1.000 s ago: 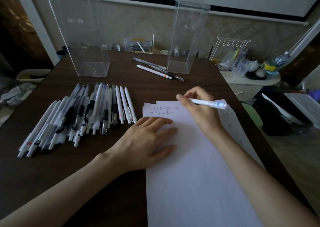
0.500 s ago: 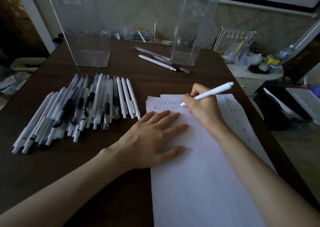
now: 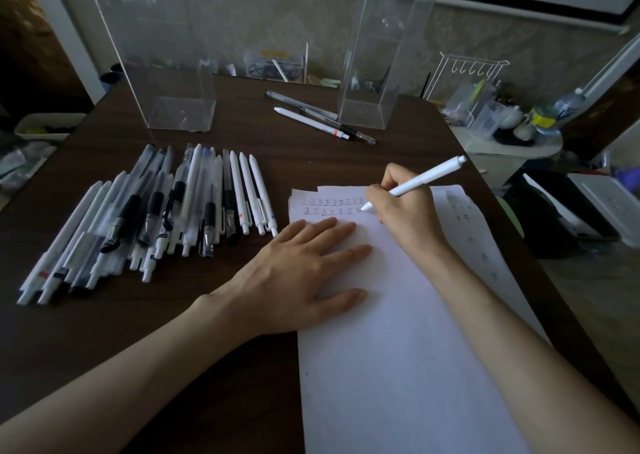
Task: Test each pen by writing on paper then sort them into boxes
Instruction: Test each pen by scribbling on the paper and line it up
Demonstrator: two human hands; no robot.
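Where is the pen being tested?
Head view, right of centre: the right hand grips the white pen, tip on the paper at its second row of marks, beyond the left hand.

Dim, bluish light; wide-angle bending at edges, soft shadows, mild blur.

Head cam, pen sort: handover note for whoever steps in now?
Right hand grips a white pen, tip at the end of the second row of marks on the paper.
Left hand lies flat on the paper.
Pen pile lies left of the paper; three pens lie by the right clear box.
Done: two rows of marks.
Left: that box and the left clear box look empty; test pile, sort.
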